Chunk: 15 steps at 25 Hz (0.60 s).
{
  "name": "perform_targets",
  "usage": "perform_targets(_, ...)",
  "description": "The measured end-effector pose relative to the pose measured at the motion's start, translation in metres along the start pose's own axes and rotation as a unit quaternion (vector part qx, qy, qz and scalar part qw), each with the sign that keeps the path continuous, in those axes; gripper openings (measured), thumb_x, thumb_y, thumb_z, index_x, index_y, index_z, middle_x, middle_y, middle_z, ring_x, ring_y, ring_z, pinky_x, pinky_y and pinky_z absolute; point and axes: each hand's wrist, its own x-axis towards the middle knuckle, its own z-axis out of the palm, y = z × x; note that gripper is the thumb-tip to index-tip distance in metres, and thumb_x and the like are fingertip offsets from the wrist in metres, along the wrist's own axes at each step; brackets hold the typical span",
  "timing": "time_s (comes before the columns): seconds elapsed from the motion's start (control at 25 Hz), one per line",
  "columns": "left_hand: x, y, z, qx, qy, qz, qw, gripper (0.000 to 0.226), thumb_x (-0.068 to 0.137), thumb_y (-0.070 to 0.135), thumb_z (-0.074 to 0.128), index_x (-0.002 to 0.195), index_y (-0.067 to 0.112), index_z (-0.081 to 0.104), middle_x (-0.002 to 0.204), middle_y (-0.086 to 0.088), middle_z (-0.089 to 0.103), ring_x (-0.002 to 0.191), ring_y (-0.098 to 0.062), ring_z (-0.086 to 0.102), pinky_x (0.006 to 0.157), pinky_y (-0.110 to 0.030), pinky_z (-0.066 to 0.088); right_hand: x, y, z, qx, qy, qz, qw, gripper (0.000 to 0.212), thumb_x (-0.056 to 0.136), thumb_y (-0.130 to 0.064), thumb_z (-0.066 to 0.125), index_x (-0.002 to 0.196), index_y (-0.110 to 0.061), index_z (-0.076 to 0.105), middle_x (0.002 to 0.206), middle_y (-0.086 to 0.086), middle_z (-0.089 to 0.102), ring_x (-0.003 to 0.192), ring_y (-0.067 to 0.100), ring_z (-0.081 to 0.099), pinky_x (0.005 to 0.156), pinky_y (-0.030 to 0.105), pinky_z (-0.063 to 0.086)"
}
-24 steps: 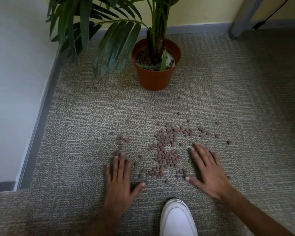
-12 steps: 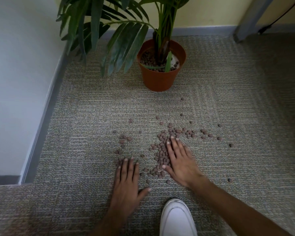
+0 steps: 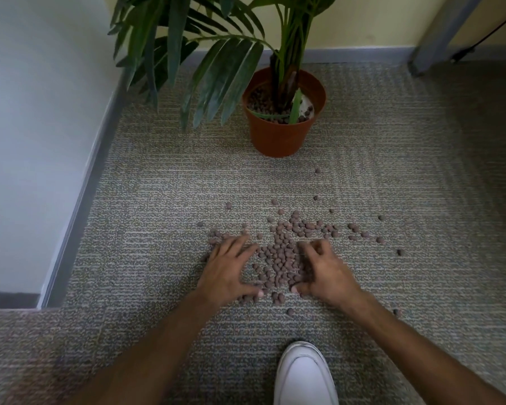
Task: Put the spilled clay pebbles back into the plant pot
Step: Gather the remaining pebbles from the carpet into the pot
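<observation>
I read this as the gathering step: my two hands are down on the grey ribbed carpet point(image 3: 158, 200), raking the small round reddish-brown clay pebbles point(image 3: 278, 258) into one heap between them. The heap sits at 6 o'clock from the terracotta-coloured plastic plant pot point(image 3: 278, 135), well apart from it, with thinner strays trailing out toward 3 o'clock and a few lone ones nearer the pot.

My left hand point(image 3: 228, 273) lies at 9 o'clock of the heap, palm down, fingers spread and fairly straight, thumb reaching in under the pile; its grip is released, pressing and sweeping rather than holding anything. My right hand point(image 3: 322, 273) is at 3 o'clock of the heap, fingers curled inward over the pebbles. It looks to be scooping, but I cannot tell whether that grip already encloses any pebbles or only cups against them.

Nothing from the heap has gone into the pot yet, as far as I can judge. Next, I would close both hands under the heap, lift together and carry toward 12 o'clock, tipping into the pot past the green palm fronds point(image 3: 222, 68). The strays will need separate picking. My white shoe point(image 3: 304, 375) is at 6 o'clock, near the hands.
</observation>
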Motion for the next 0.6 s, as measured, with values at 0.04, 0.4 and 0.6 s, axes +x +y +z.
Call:
perform_targets(0.04,-0.001,-0.002,0.002,0.026,-0.014,0.006,1.000,0.107,0.066,0.069,0.065,0.150,0.034,0.011,0.160,0.008,0.000,0.146,-0.022,-0.003,0.118,-0.048,0.006,0.000,0.000,0.003,-0.007,-0.007,-0.010,1.000,0.105,0.067,-0.037,0.083,0.150,-0.026,0.019,0.135,0.004,0.028,0.115,0.018,0.045,0.102,0.032,0.046)
perform_targets(0.4,0.025,0.039,0.003,-0.144,0.061,0.009,0.988,0.064,0.072,0.019,0.077,0.131,0.016,0.053,0.120,0.000,0.053,0.109,-0.018,0.052,0.097,-0.029,0.043,0.022,-0.031,0.010,0.059,0.038,-0.102,0.992,0.065,0.081,-0.011,0.069,0.140,-0.020,0.043,0.122,0.002,0.050,0.100,0.019,0.059,0.089,0.023,0.048)
perform_targets(0.6,0.023,0.038,0.007,-0.270,0.096,-0.038,0.957,0.028,0.071,-0.004,0.063,0.087,0.017,0.071,0.081,0.003,0.068,0.075,-0.015,0.064,0.070,-0.028,0.052,0.020,-0.030,0.009,0.126,0.081,-0.101,0.983,0.033,0.084,-0.009,0.066,0.116,-0.017,0.063,0.112,0.000,0.060,0.092,0.008,0.053,0.091,0.016,0.042)
